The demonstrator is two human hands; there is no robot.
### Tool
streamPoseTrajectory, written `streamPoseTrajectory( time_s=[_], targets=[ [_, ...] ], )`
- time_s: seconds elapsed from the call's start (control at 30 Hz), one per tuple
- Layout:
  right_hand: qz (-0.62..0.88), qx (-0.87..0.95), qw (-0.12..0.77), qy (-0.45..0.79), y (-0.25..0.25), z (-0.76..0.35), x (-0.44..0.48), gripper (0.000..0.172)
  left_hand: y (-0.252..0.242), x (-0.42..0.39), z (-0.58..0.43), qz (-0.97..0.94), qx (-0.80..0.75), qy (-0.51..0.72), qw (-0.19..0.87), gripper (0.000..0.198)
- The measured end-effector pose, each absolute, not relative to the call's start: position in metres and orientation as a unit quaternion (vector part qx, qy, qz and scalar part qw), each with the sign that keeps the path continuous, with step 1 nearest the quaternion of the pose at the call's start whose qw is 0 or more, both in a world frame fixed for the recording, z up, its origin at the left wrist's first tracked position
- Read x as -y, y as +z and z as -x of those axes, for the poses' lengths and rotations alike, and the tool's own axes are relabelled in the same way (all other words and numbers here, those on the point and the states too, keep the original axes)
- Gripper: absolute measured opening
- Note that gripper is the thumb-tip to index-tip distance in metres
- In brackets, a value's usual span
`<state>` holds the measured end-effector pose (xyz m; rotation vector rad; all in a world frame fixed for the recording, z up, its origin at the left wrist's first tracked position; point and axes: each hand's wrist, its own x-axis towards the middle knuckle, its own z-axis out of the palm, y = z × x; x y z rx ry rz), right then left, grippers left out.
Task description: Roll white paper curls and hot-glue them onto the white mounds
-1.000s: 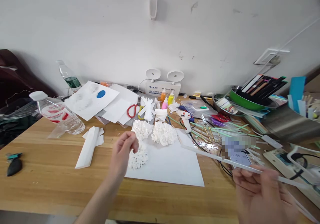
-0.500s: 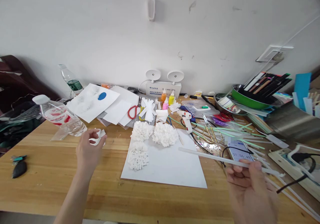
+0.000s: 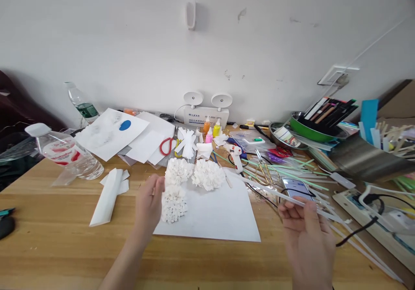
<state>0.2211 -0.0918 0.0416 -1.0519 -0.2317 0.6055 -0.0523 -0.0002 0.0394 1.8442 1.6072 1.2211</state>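
Note:
My right hand [image 3: 308,234], at the right, pinches a long thin white strip [image 3: 272,189] between thumb and fingers; it points left toward the glue gun [image 3: 237,158]. Curled closed, my left hand [image 3: 149,201] hovers by the left edge of a white sheet [image 3: 220,214]; whatever its fingers hold, if anything, is hidden. On that sheet sit fluffy white clusters [image 3: 207,174] of small paper-like bits. A folded white paper strip [image 3: 106,199] lies on the table left of my left hand, over smaller white paper pieces [image 3: 123,185].
A water bottle [image 3: 69,154] stands at the left, near loose white papers [image 3: 155,136]. Behind the clusters are red-handled pliers [image 3: 167,146] and small paint bottles [image 3: 216,129]. Gold scissors [image 3: 267,173], a phone [image 3: 293,187], a green bowl [image 3: 313,130] and a power strip [image 3: 363,221] crowd the right.
My left hand has let go of the white paper, which now lies on the table, and has moved right toward the clusters. The right hand still holds the strip. The view has turned slightly right.

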Motion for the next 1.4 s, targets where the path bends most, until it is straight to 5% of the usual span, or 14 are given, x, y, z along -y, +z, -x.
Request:
streamPoseTrajectory(
  time_s=[0.07,0.13,0.23,0.3,0.37,0.53,0.63,0.73,1.1,1.23,1.3,1.4],
  targets=[
    [0.495,0.103,0.815,0.283,0.040,-0.224,0.091,0.023,0.041,-0.011,0.064,-0.627,-0.590,0.482,0.162,0.016],
    [0.491,0.106,0.817,0.284,0.040,-0.227,0.091,0.022,0.041,-0.019,0.078,-0.589,-0.595,0.535,0.115,0.034],
    [0.460,0.118,0.830,0.292,0.039,-0.227,0.089,0.020,0.041,-0.019,0.087,-0.624,-0.603,0.483,0.117,0.016],
    [0.446,0.127,0.826,0.320,0.039,-0.224,0.086,0.022,0.040,-0.007,0.078,-0.630,-0.575,0.494,0.170,0.025],
    [0.449,0.139,0.808,0.355,0.040,-0.217,0.082,0.024,0.040,0.010,0.058,-0.651,-0.510,0.500,0.258,0.013],
    [0.472,0.160,0.772,0.394,0.043,-0.190,0.075,0.023,0.050,0.050,0.008,-0.672,-0.319,0.383,0.547,0.042],
    [0.469,0.132,0.772,0.408,0.041,-0.179,0.073,0.023,0.058,0.059,-0.004,-0.626,-0.285,0.407,0.601,0.025],
    [0.453,0.102,0.767,0.443,0.035,-0.174,0.073,0.025,0.062,0.060,-0.007,-0.597,-0.289,0.436,0.607,0.014],
    [0.463,0.102,0.721,0.505,0.026,-0.182,0.080,0.031,0.063,0.061,-0.006,-0.644,-0.273,0.435,0.567,0.021],
    [0.506,0.164,0.676,0.510,0.022,-0.187,0.089,0.049,0.062,0.061,-0.003,-0.655,-0.277,0.453,0.537,0.024],
    [0.562,0.195,0.649,0.474,0.019,-0.188,0.098,0.054,0.062,0.061,-0.001,-0.653,-0.296,0.468,0.517,0.025],
    [0.666,0.255,0.640,0.287,0.017,-0.188,0.111,0.039,0.062,0.060,0.003,-0.668,-0.313,0.475,0.480,0.026]
  ],
)
